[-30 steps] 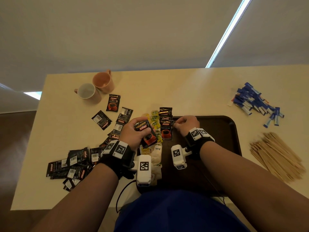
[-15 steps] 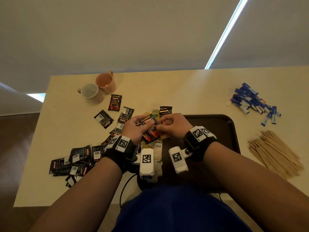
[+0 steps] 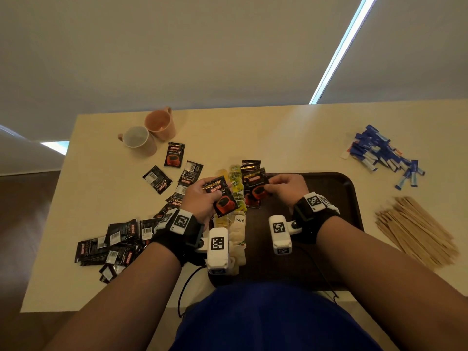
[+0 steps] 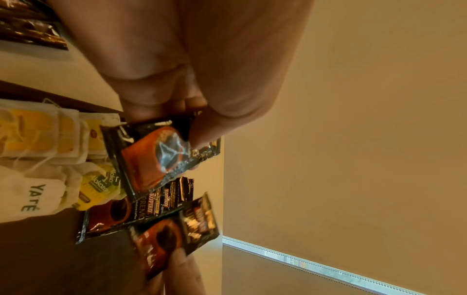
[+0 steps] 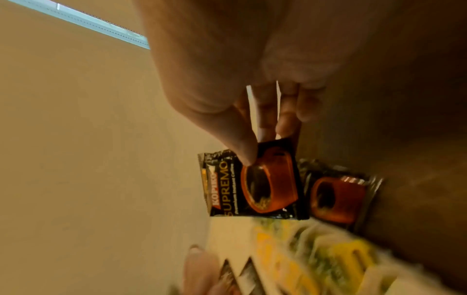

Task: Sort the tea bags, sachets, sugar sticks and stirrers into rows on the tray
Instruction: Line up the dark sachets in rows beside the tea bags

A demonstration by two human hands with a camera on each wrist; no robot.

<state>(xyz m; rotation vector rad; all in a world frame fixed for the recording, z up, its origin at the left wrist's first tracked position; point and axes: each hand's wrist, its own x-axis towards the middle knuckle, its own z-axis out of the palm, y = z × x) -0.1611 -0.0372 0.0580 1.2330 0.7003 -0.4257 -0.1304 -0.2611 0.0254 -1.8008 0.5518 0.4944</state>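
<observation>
Tea bags [image 5: 316,257] blurred, edge-cropped

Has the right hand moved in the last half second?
Yes. The right hand has moved rightward, away from the left hand, back over the tray, pinching a coffee sachet by the sachet row.

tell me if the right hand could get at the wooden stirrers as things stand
Probably yes, but not at once: the right hand is pinching a coffee sachet over the tray. The stirrers lie bare on the table on that same side, with nothing between.
</observation>
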